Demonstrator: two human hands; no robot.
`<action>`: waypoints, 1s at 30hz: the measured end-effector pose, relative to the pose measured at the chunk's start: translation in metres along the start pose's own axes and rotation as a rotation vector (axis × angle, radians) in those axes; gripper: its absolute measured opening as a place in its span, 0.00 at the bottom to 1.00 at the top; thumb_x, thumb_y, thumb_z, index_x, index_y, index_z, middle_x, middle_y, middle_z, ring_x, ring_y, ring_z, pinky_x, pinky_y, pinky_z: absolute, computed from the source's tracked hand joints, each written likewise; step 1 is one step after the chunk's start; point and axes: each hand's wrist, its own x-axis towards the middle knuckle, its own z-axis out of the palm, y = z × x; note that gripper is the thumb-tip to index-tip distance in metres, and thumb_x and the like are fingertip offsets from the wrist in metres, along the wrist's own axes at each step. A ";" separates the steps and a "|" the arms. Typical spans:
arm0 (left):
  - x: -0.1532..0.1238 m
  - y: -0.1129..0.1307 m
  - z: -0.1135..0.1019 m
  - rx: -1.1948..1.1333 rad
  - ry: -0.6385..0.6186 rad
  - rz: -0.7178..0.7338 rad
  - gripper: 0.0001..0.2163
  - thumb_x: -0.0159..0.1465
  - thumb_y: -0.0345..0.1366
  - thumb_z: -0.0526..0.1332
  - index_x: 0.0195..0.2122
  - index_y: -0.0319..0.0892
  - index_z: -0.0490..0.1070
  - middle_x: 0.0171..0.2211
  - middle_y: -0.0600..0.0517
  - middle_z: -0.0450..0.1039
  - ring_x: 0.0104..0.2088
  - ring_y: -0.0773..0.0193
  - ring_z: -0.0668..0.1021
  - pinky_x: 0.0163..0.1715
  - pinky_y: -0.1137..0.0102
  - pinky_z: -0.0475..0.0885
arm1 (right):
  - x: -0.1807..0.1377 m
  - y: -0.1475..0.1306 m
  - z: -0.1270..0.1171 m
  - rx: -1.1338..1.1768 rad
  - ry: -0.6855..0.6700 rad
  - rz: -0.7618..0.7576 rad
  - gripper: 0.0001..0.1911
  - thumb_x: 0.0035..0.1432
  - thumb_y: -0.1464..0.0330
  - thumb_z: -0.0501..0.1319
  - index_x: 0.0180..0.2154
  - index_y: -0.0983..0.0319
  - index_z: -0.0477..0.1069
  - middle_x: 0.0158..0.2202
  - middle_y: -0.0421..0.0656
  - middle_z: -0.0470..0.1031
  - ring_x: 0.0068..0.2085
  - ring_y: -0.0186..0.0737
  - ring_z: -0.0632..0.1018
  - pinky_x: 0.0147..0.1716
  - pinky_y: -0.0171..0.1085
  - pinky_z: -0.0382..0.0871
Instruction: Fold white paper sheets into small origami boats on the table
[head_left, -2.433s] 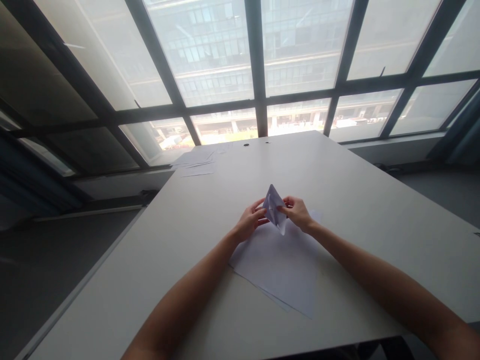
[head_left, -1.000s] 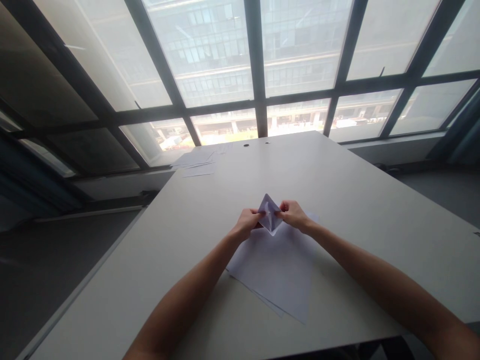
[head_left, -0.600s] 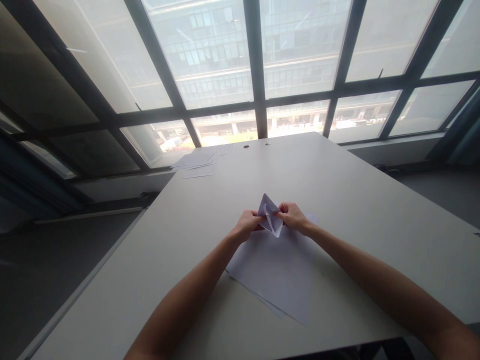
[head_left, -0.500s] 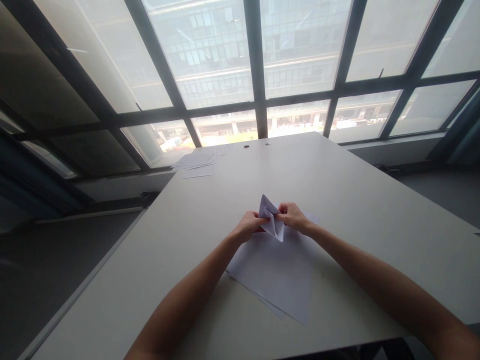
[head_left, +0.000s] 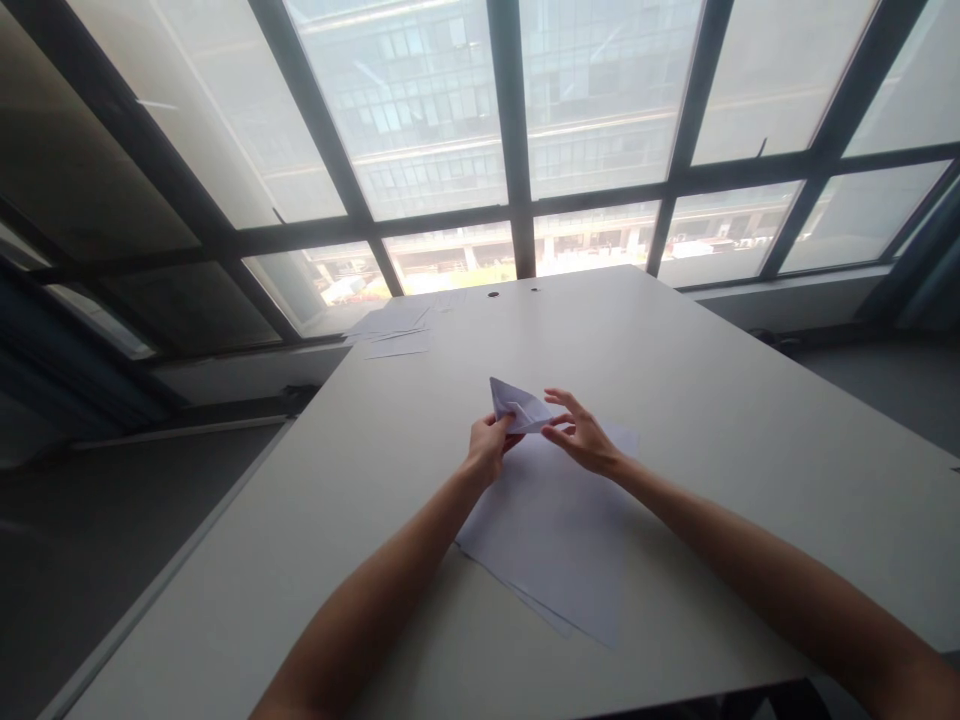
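Observation:
A folded white paper boat (head_left: 525,405) is held above the table, its pointed ends to the upper left and the right. My left hand (head_left: 491,443) pinches its near left side, thumb on the front, other fingers partly hidden behind. At the boat's right tip is my right hand (head_left: 581,435), fingers spread and apart; whether a fingertip touches the paper I cannot tell. Beneath both hands lie a few white paper sheets (head_left: 555,540), slightly fanned out on the table.
The white table (head_left: 720,400) stretches away toward large framed windows (head_left: 439,110). More loose paper sheets (head_left: 394,320) lie at its far left corner. Two small holes, one a dark cable hole (head_left: 493,294), sit near the far edge. Floor shows on both sides.
The paper boat has turned and shifted slightly left, staying in my left hand. My right hand has let go of its grip and spread its fingers.

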 end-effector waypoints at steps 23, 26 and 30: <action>0.021 0.007 -0.022 0.157 -0.164 0.273 0.24 0.56 0.51 0.67 0.47 0.39 0.73 0.41 0.45 0.77 0.39 0.60 0.78 0.39 0.68 0.72 | 0.016 0.032 -0.019 -0.264 0.191 -0.036 0.27 0.57 0.66 0.62 0.58 0.58 0.62 0.51 0.50 0.74 0.35 0.41 0.81 0.36 0.41 0.77; 0.025 0.006 -0.026 0.223 -0.126 0.336 0.25 0.56 0.50 0.68 0.50 0.40 0.72 0.44 0.44 0.77 0.43 0.58 0.78 0.43 0.68 0.72 | 0.016 0.035 -0.022 -0.336 0.237 -0.048 0.25 0.56 0.69 0.61 0.56 0.59 0.65 0.50 0.50 0.75 0.35 0.41 0.79 0.35 0.42 0.76; 0.028 0.006 -0.032 0.212 -0.041 0.397 0.21 0.60 0.49 0.65 0.50 0.40 0.74 0.49 0.41 0.76 0.52 0.55 0.76 0.51 0.65 0.68 | 0.017 0.035 -0.023 -0.324 0.228 -0.063 0.23 0.57 0.70 0.58 0.55 0.60 0.66 0.49 0.50 0.76 0.36 0.41 0.78 0.31 0.39 0.75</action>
